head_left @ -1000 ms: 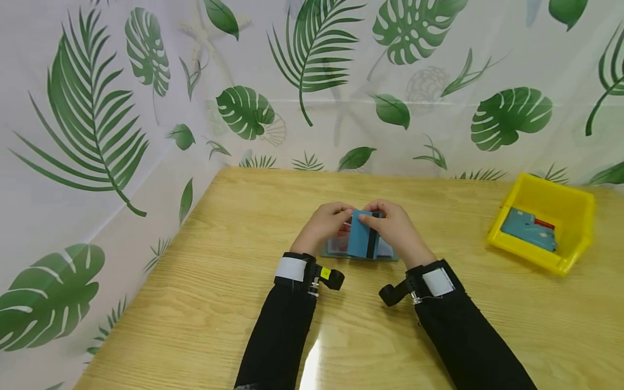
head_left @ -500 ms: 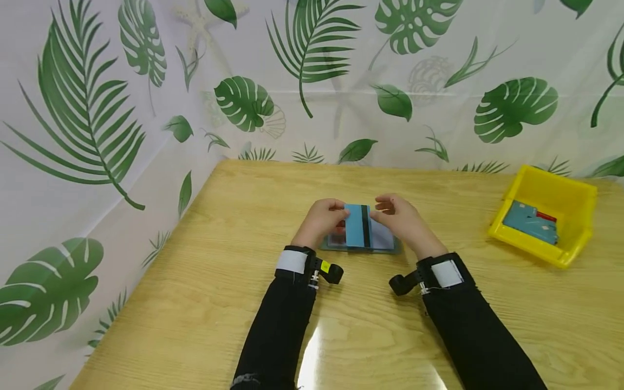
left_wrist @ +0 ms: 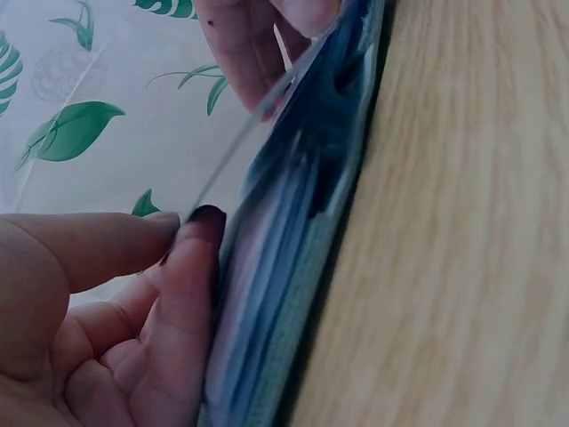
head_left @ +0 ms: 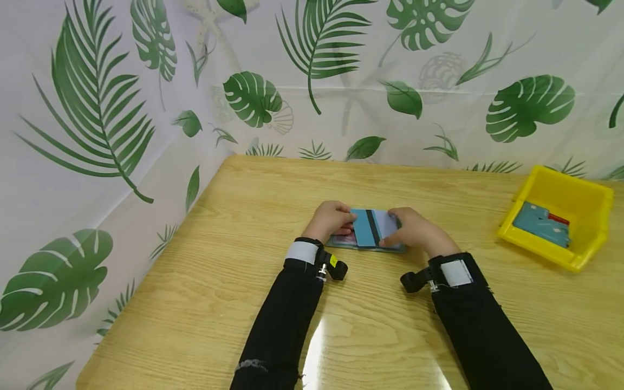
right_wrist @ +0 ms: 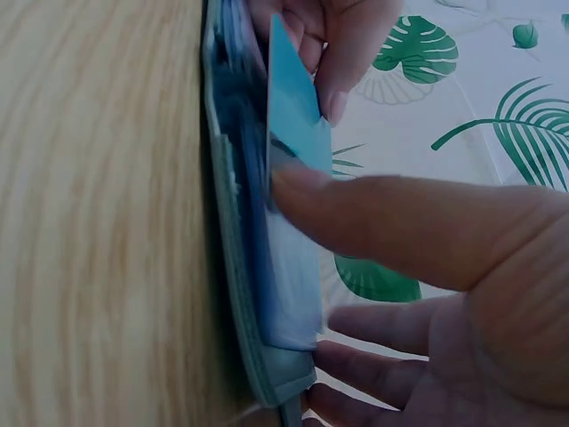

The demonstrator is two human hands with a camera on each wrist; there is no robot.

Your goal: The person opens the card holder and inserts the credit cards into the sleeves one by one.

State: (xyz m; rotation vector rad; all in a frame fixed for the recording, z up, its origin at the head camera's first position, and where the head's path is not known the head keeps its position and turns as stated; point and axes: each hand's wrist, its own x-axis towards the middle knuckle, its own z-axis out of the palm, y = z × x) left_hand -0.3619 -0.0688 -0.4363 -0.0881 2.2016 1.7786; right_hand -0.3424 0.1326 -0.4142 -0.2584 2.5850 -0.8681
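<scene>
An open teal card holder (head_left: 387,221) with clear sleeves lies on the wooden table. Above its middle, a blue card (head_left: 362,227) with a black stripe stands tilted. My left hand (head_left: 329,221) pinches the card's left edge between thumb and index finger; the left wrist view shows the card thin and edge-on. My right hand (head_left: 415,230) spans the holder's right half. In the right wrist view, its thumb (right_wrist: 391,218) touches the card's near edge over the sleeves, and its other fingers reach the holder's outer edge (right_wrist: 289,387). Part of the left page is hidden by the left hand.
A yellow bin (head_left: 536,254) stands at the right on the wooden table (head_left: 205,271). Several blue cards (head_left: 538,223) and a red item (head_left: 558,219) lie inside it. A leaf-print cloth (head_left: 292,130) hangs behind and at the left.
The right hand let go of the card, moved right, then came down onto the holder's right half with its thumb at the card. The left hand kept the card, which now leans lower.
</scene>
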